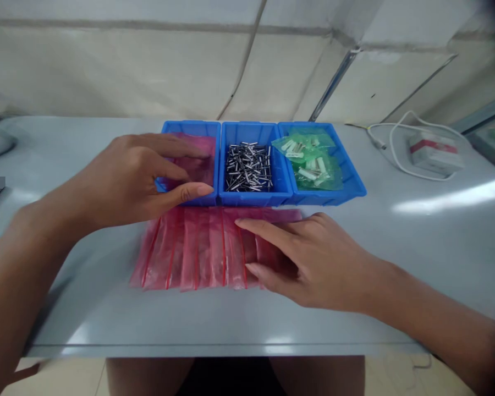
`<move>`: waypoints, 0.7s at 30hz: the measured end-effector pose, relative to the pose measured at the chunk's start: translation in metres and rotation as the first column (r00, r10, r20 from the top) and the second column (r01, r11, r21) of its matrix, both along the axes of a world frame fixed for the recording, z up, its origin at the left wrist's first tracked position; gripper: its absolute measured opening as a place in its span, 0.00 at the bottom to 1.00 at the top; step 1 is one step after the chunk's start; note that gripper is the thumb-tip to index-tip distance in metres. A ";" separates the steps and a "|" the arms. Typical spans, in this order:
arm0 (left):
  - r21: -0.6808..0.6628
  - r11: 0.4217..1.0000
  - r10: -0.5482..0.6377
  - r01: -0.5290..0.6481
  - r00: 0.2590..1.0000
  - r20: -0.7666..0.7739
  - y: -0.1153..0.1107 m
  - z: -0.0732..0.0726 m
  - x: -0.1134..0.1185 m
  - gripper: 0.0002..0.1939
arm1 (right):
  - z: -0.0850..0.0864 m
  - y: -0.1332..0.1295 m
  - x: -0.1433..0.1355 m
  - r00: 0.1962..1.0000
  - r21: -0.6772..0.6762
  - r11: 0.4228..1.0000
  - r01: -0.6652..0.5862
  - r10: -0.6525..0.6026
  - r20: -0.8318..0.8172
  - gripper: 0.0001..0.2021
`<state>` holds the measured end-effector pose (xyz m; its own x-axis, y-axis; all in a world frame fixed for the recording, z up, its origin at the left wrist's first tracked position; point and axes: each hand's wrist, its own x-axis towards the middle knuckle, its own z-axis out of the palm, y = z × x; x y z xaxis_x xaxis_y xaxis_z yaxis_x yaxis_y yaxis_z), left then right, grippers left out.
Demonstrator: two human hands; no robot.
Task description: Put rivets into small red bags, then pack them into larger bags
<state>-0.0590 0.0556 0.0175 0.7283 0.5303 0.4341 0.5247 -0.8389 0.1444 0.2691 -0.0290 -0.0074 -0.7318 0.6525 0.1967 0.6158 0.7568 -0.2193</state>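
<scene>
The right hand (313,261) lies flat and open on the right end of a row of pink zip bags (198,247). Its fingers are stretched out and point to the left, and the palm presses lightly on the bags; it grips nothing. The pink zip bags are spread side by side on the counter (416,247), each one overlapping the next, with their red closing strips running from front to back. The row lies just in front of three blue bins.

The left hand (136,179) hovers above the left end of the row, at the front edge of the left blue bin (190,129). It is half open, the fingers loosely curved toward the right, and the thumb is stretched out below them. The fingertips are over the bin, but I cannot tell if they touch the pink bags (202,159) that lie inside it.

The middle blue bin (251,132) touches the left one and holds a heap of small metal pins (247,168). The right blue bin (346,176) stands against it and contains green bags (311,159) with small white parts inside.

Further right on the counter, well apart from the bins, a white cable (396,148) curls around a small white box (435,151) with a red stripe.
</scene>
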 end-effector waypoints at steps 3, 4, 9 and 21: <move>0.004 1.000 -0.010 0.010 1.000 0.005 0.003 -0.002 0.000 0.11 | 0.000 -0.001 0.000 1.000 -0.021 1.000 0.010 -0.011 -0.010 0.25; 0.017 1.000 -0.012 0.012 1.000 0.017 0.002 -0.002 0.002 0.10 | 0.000 -0.001 0.000 1.000 -0.025 1.000 0.019 -0.020 -0.015 0.25; 0.128 0.990 0.064 -0.066 0.998 0.024 -0.017 0.001 0.021 0.15 | -0.001 -0.003 -0.004 0.999 -0.030 0.999 0.030 -0.031 -0.034 0.25; 0.271 0.962 0.028 -0.020 0.999 -0.025 -0.027 -0.010 0.029 0.14 | 0.026 -0.004 0.026 0.955 0.246 0.969 -0.020 0.091 -0.281 0.14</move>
